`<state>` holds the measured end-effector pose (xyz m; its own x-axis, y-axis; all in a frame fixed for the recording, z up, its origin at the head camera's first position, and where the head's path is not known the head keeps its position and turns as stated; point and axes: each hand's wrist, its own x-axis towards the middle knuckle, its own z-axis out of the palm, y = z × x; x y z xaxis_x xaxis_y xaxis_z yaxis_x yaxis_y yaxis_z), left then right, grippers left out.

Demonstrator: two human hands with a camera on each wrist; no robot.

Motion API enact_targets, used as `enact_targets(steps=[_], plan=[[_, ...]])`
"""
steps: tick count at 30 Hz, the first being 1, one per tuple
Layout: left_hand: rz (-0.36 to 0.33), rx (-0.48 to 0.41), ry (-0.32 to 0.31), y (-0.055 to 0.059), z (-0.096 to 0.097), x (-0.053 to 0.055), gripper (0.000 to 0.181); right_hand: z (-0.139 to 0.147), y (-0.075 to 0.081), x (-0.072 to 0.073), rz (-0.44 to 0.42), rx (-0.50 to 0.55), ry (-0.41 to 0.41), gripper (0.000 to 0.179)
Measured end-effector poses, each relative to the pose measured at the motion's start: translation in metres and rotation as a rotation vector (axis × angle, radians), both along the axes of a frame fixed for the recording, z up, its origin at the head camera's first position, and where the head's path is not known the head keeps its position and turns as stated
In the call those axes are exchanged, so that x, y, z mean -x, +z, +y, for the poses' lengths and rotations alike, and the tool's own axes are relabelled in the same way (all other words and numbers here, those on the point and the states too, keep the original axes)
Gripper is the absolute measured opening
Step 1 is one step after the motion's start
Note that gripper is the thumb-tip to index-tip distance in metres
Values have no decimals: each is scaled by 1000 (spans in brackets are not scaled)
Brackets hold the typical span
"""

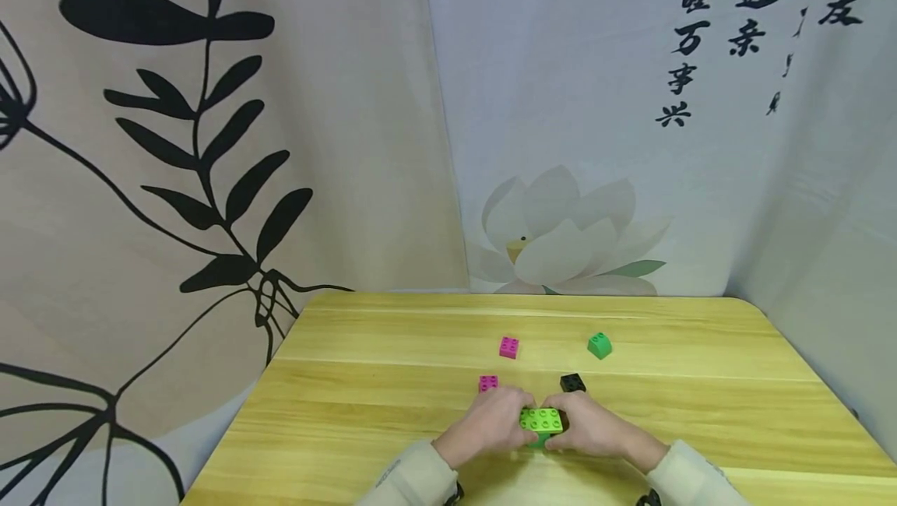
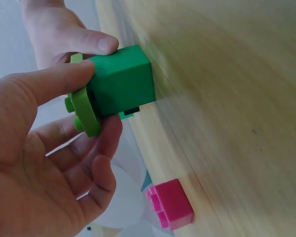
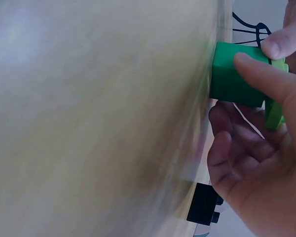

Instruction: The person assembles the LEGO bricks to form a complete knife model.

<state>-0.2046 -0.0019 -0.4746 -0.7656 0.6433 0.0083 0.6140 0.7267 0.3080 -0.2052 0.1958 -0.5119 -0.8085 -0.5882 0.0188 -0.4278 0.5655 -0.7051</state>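
Both hands meet at a small toy-brick stack near the table's front. On top is a lime green studded brick (image 1: 541, 419), thin from the side in the left wrist view; under it sits a taller dark green brick (image 2: 123, 81). My left hand (image 1: 494, 419) pinches the stack from the left, its thumb at the seam between the two bricks. From the right, my right hand (image 1: 592, 426) pinches it too, thumb on the dark green brick's side. The stack stands upright, close to the tabletop; whether it touches is unclear. Fingers hide parts of both bricks.
Just beyond the hands are a magenta brick (image 1: 488, 383) on the left and a black brick (image 1: 572, 382) on the right. Farther back lie another magenta brick (image 1: 508, 347) and a green brick (image 1: 599, 346). A printed curtain (image 1: 371, 140) hangs behind the wooden table (image 1: 336, 397).
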Motion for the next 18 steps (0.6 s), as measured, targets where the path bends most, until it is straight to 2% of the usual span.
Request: enact_targets(steps=[7, 18], plan=[[2, 18, 6, 3, 2, 2, 33, -1, 2, 1, -27, 4, -6, 29], [0, 21, 29, 5, 5, -1, 29, -1, 4, 2, -57, 19, 4, 30]])
